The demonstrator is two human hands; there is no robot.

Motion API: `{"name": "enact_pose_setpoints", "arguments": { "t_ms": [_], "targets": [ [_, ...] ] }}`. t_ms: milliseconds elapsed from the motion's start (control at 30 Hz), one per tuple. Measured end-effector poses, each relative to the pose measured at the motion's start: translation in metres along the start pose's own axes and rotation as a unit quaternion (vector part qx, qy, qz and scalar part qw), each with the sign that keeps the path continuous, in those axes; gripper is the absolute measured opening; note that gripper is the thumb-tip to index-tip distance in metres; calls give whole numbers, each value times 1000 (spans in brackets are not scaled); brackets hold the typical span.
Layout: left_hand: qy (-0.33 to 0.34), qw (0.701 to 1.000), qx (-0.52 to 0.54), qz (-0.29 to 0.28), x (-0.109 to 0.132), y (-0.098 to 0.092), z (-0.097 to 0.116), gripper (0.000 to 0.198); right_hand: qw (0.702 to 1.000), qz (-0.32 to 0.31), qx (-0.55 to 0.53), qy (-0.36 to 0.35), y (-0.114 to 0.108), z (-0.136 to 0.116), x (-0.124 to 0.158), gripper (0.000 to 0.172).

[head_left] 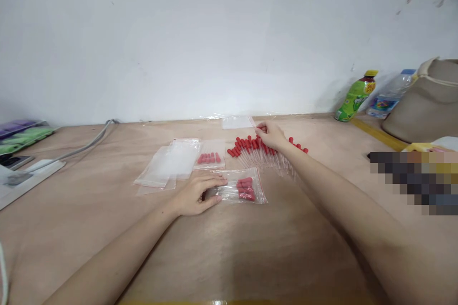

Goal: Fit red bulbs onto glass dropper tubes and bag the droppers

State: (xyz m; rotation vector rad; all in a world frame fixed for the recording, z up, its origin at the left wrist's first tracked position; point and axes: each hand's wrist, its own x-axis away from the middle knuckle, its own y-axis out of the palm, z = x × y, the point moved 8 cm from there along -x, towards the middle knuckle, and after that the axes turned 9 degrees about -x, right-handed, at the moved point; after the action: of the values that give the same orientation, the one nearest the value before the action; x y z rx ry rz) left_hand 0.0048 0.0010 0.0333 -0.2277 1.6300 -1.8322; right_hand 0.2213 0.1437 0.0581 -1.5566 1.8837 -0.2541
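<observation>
My left hand (198,194) grips the left end of a clear zip bag (260,190) lying flat. Inside this bag are several glass droppers with red rubber bulbs (245,188), bulbs toward the right. My right hand (271,134) reaches over a loose pile of red-bulbed droppers (246,144), finger and thumb pinched together. Its fingertips are close to the corner of a flat bag (236,122) by the wall; what they hold, if anything, is too small to tell. Behind my left hand lies another bag of droppers (210,158), beside several flat clear bags (166,164).
A green drink bottle (356,97), a clear water bottle (390,97) and a beige bag (422,105) stand at the right by the wall. A grey cable (86,145) runs across the left side toward a white item (39,176). Green and purple packs (25,136) lie at the far left.
</observation>
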Motion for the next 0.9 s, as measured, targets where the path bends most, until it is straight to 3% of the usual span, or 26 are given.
{"name": "enact_pose_setpoints", "arguments": {
  "t_ms": [133,233,367,567,700,900],
  "targets": [
    [-5,1000,8,-13,-1,2,3,38,972,75,-212,-63,-32,-2,32,27],
    [-5,1000,6,-17,-2,3,5,39,947,122,-297,-25,-45,13,64,31],
    [-6,1000,-1,-10,-2,4,4,40,913,127,-385,41,-38,32,93,31],
    [-10,1000,-9,-7,-1,5,3,42,874,95,-463,111,-14,45,109,39],
    [-15,1000,-13,-12,-1,6,2,43,881,69,-455,108,-9,41,116,39],
    [-14,1000,-10,-7,-1,4,3,43,885,81,-448,93,-12,37,118,42]
  ]
}}
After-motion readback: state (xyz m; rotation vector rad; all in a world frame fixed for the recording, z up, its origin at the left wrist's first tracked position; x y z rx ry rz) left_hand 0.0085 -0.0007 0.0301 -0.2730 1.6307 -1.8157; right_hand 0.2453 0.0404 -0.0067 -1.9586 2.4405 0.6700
